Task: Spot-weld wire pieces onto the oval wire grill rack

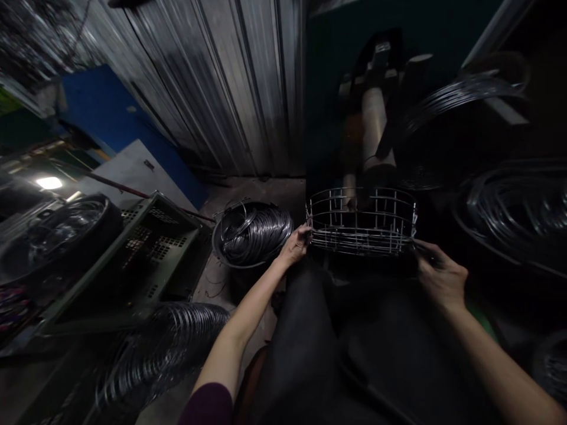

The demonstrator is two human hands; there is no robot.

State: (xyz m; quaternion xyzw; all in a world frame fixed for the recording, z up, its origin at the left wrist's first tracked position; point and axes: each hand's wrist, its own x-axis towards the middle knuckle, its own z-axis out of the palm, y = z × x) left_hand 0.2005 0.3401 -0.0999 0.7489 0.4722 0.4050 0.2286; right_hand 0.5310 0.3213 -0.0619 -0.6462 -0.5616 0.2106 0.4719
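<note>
A round wire basket (pixel 361 236) made of thin metal rods is held in front of the machine, above my lap. Its left rim is pinched by my left hand (pixel 297 243), the fingers closed round the wire. On the opposite side, my right hand (pixel 440 273) has its fingers closed at the basket's right edge; the fingertips are dark and partly hidden. Close beyond the basket's far side is the machine's pale cylindrical arm (pixel 375 124); in the dim light I cannot tell whether they touch.
Left of my hand stands a tub (pixel 219 248) of bundled wire rings (pixel 261 233). A green plastic crate (pixel 93 295) is farther left, with more wire rings (pixel 172 336) below it. Wire coils (pixel 522 200) lie at right. A corrugated metal wall (pixel 225 77) rises behind.
</note>
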